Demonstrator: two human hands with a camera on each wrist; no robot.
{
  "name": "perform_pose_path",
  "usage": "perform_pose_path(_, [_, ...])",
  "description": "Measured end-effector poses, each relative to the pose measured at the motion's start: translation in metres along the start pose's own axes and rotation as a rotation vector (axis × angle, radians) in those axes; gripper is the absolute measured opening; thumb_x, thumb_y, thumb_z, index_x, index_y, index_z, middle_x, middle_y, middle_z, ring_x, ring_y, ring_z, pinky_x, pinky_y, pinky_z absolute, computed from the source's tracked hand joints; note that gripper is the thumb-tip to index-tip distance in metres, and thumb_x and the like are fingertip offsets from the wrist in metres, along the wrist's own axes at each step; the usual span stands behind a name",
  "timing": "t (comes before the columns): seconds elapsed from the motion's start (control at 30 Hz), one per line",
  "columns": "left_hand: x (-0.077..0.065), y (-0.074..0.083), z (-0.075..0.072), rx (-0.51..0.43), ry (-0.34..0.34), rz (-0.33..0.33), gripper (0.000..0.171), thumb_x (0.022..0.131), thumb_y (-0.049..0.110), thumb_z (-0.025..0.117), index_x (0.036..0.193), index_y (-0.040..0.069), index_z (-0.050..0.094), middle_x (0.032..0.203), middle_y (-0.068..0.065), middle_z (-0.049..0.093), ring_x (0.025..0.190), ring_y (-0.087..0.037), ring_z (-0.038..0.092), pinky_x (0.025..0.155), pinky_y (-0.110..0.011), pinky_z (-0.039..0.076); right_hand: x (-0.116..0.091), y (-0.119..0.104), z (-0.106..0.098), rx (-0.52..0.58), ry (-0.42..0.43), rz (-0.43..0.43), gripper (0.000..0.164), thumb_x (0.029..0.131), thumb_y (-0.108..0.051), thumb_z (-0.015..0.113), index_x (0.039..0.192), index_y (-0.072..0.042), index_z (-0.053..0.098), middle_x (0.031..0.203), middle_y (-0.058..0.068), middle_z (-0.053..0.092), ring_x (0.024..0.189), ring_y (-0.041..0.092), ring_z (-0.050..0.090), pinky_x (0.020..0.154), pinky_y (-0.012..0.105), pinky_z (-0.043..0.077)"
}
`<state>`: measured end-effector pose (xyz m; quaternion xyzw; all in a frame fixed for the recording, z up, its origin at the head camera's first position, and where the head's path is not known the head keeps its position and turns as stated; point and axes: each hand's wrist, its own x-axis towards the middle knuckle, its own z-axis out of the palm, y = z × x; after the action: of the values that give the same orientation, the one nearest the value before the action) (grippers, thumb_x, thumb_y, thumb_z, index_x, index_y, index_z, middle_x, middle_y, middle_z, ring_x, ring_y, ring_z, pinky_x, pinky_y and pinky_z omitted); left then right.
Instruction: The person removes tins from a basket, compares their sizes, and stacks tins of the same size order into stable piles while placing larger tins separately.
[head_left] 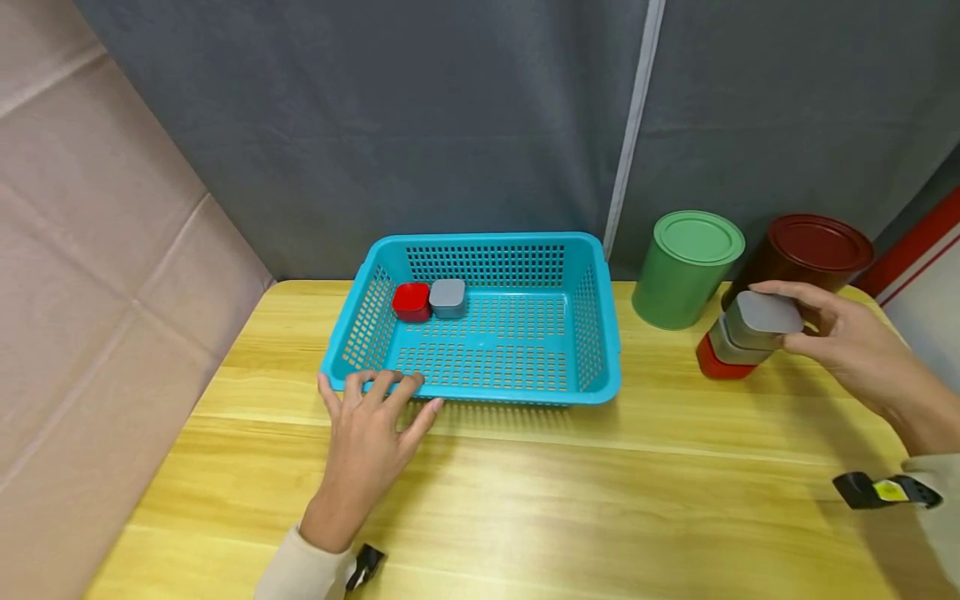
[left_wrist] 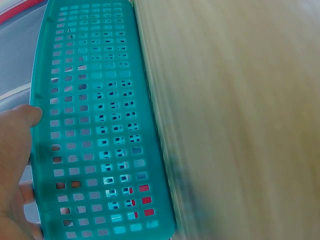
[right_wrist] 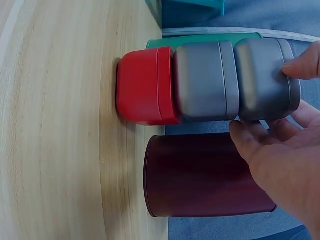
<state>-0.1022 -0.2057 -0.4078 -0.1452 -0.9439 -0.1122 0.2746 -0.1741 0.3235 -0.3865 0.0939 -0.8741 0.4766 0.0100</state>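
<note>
In the head view, my left hand (head_left: 371, 437) holds the near rim of a blue plastic basket (head_left: 480, 393) at its left part, fingers over the rim and thumb (left_wrist: 32, 115) on the outer side. Inside the basket, a small red box (head_left: 412, 302) and a small grey box (head_left: 447, 298) sit side by side. On the right, my right hand (head_left: 847, 337) pinches the top grey box (right_wrist: 265, 75) of a stack, thumb on one side and fingers on the other. Beneath it come another grey box (right_wrist: 202, 80) and, lowest, a red box (right_wrist: 145, 87) on the table.
Behind the stack stand a green canister (head_left: 678, 271) and a dark red canister (head_left: 821, 242). A grey curtain (head_left: 450, 117) hangs behind the wooden table (head_left: 525, 500). At the left is a pale fabric wall (head_left: 112, 275).
</note>
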Motion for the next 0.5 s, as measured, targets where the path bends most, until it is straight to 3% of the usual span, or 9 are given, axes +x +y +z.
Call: perform_pose_path(0.5, [0.0001,0.0008,-0.0006,-0.004,-0.01,-0.009,0.034,0.093,0.047,0.073,0.11,0.018,0.077,0.107,-0.007,0.075,0.111,-0.043,0.059,0.106,-0.093,0.01,0.001,0.0036,-0.0003,0.024,-0.004,-0.037,0.062,0.099,0.015,0.051,0.155,-0.012,0.049,0.131,-0.022,0.054,0.101,0.0,0.053,0.071,0.016,0.045])
